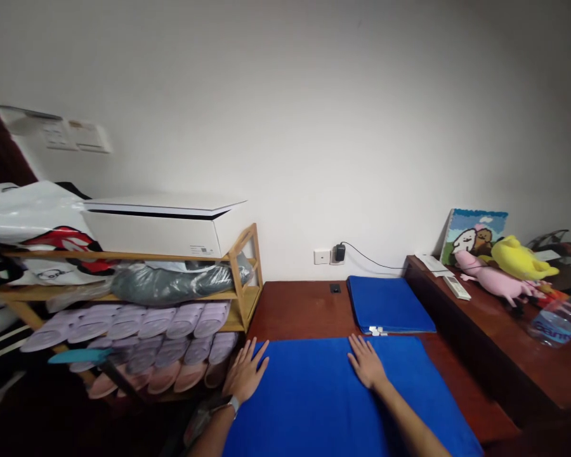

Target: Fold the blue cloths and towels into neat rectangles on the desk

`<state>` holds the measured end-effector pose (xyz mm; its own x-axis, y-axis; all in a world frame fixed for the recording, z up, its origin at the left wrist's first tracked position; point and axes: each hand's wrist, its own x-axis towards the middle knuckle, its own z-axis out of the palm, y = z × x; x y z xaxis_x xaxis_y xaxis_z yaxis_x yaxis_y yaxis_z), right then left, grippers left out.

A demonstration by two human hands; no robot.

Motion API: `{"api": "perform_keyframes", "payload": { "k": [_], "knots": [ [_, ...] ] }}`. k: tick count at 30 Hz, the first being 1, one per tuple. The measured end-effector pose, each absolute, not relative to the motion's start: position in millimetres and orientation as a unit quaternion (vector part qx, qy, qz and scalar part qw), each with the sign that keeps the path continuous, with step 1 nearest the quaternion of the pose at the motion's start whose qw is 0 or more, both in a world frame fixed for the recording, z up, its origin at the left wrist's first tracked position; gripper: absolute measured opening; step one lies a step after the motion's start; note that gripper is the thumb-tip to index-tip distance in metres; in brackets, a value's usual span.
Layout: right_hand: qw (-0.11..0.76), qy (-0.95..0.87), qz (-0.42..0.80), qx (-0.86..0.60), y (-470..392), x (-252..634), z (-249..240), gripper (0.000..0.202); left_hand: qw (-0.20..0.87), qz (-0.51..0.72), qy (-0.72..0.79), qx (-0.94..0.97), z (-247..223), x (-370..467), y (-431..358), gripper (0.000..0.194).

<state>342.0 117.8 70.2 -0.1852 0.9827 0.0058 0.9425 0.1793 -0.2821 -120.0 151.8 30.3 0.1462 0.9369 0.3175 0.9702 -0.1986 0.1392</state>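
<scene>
A blue cloth point(309, 393) lies spread over the reddish-brown wooden surface in front of me. My left hand point(246, 371) rests at its far left edge, fingers stretched and slightly spread, with a watch band on the wrist. Flat on the cloth near its far edge is my right hand point(366, 363), fingers apart and nothing gripped. Just beyond the right hand sits a folded stack of blue cloth point(390, 304), with white tags showing at its near edge.
To the left stands a wooden rack point(240, 279) with several lilac and pink slippers point(157, 324) and a white box point(157, 231) on top. A raised wooden ledge at right bears a remote point(457, 287), plush toys point(518, 257) and a plastic bottle point(559, 320). A black plug point(340, 252) sits in the wall.
</scene>
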Motion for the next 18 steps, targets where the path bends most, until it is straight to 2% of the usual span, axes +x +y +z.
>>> {"api": "perform_keyframes", "payload": {
  "k": [5,8,13,18],
  "knots": [
    [0.061,-0.655,0.070,-0.750,93.9,492.4,46.7,0.071,0.037,-0.157,-0.633,-0.757,26.9,-124.3,156.9,0.060],
    [0.060,-0.608,0.051,-0.790,85.4,549.8,33.7,0.073,0.036,-0.153,-0.632,-0.759,25.3,-127.2,159.5,0.062],
    [0.090,-0.610,0.025,-0.787,84.7,568.0,16.0,0.074,0.041,-0.141,-0.638,-0.756,24.0,-129.3,161.0,0.063],
    [0.076,-0.605,0.037,-0.791,85.1,560.8,21.9,0.074,0.032,-0.128,-0.642,-0.756,30.4,-126.1,158.8,0.063]
  ]
}}
